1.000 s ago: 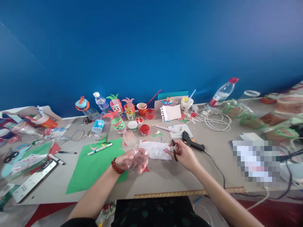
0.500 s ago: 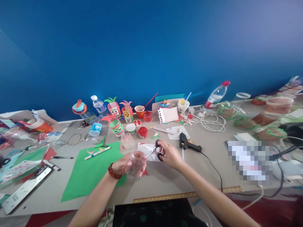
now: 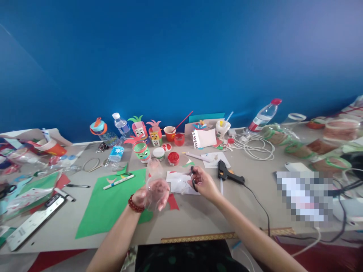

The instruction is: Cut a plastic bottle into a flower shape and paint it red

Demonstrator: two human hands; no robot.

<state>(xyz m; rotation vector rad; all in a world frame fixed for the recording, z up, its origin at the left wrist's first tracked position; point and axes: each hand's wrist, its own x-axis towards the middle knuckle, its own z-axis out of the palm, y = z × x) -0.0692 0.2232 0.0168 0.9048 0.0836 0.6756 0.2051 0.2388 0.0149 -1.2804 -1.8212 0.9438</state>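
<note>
My left hand (image 3: pixel 147 196), with a red bead bracelet on the wrist, is wrapped round a clear plastic bottle piece (image 3: pixel 155 187) held just above the table. My right hand (image 3: pixel 202 183) grips black-handled scissors (image 3: pixel 193 180), their blades pointing left toward the plastic piece. Both hands hover over a white paper sheet (image 3: pixel 177 180) with small drawings and a scrap of red paper (image 3: pixel 172 201). A green paper sheet (image 3: pixel 109 200) lies to the left of my left hand.
A black glue gun (image 3: pixel 227 173) with its cord lies right of my right hand. Red paint pots (image 3: pixel 173 157), decorated bottle figures (image 3: pixel 141 149), water bottles (image 3: pixel 263 114), a coiled white cable (image 3: pixel 256 145), a marker (image 3: pixel 118 181) and a ruler (image 3: pixel 34 223) crowd the table.
My right hand has brought the scissors leftward from beside the glue gun to the plastic piece. My left hand has tilted the piece and shifted slightly left.
</note>
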